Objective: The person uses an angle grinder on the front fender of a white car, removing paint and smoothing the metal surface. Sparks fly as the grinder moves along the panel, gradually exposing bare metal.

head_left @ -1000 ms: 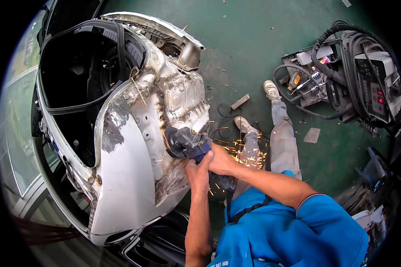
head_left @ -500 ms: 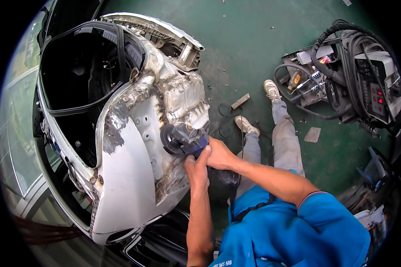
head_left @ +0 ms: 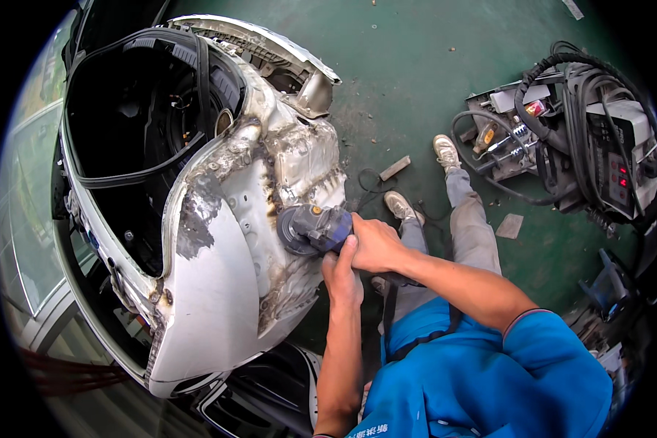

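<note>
The person stands over the back corner of a white car body (head_left: 197, 292) with its paint burnt and scraped near the seam. Both hands are wrapped tight around a blue angle grinder (head_left: 317, 228). The right hand (head_left: 376, 244) grips the top of the tool body. The left hand (head_left: 341, 276) grips it from below, just beside the right one, so the two hands touch each other.

The grinder's round disc is pressed flat against the bare grey metal panel (head_left: 299, 175), close to the rusty, rough seam. No sparks show at the disc in this picture. I think the step in hand is grinding the rough metal smooth on this panel.

The next move calls for a firm grip with both hands and a slow slide of the disc along the seam, with the disc kept flat so it does not dig in.

On the green floor (head_left: 416, 87) near the person's shoes (head_left: 445, 150) lie a small block and a black cable. A welding machine (head_left: 598, 153) with thick black hoses stands well apart, off to the right.
</note>
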The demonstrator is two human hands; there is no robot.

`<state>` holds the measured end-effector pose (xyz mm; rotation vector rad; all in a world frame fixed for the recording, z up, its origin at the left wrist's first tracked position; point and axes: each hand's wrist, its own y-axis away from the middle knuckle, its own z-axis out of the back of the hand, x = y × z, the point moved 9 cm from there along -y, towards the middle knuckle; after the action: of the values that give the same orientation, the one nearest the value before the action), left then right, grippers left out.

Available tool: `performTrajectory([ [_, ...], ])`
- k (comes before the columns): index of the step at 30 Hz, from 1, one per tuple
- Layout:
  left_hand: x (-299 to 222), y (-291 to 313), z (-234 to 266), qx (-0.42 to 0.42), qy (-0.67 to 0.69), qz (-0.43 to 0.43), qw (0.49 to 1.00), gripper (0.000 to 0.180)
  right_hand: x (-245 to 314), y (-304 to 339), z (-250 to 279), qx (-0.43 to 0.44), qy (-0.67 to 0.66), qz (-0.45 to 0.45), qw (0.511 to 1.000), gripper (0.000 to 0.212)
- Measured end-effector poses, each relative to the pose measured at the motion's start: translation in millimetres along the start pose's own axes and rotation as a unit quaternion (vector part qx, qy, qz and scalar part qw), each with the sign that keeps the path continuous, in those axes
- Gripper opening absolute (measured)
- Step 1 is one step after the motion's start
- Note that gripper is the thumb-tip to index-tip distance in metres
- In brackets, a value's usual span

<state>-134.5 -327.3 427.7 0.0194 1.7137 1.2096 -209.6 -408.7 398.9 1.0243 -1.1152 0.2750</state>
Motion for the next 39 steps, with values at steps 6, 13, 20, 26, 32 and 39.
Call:
performTrajectory([
  [6, 6.1, -12.3, -5.1, 0.001, 0.04, -0.003, 0.999, 0.055, -3.4, -11.4, 11.1, 0.002, 0.027, -0.011, 1.0, 0.049],
  [13, 5.9, -15.2, -6.4, -0.001, 0.033, -0.016, 0.999, 0.054, -2.1, -15.6, 11.8, 0.016, 0.035, 0.001, 0.999, 0.049],
  [20, -0.7, -12.1, -9.1, 0.01, 0.01, -0.023, 1.0, 0.054, -5.1, -15.1, 7.1, -0.002, 0.021, 0.015, 1.0, 0.05],
  [26, 0.3, -14.6, -6.1, 0.009, 0.005, -0.019, 1.0, 0.054, -8.2, -16.5, 5.9, -0.006, 0.015, 0.001, 1.0, 0.051],
  [32, 1.2, -13.9, -7.3, 0.022, 0.008, -0.018, 1.0, 0.054, -12.1, -15.6, 2.6, -0.006, 0.018, 0.005, 1.0, 0.05],
  [39, 2.1, -17.5, -8.2, 0.015, 0.01, -0.009, 1.0, 0.054, -5.4, -17.4, 9.1, -0.005, 0.016, 0.007, 1.0, 0.049],
])
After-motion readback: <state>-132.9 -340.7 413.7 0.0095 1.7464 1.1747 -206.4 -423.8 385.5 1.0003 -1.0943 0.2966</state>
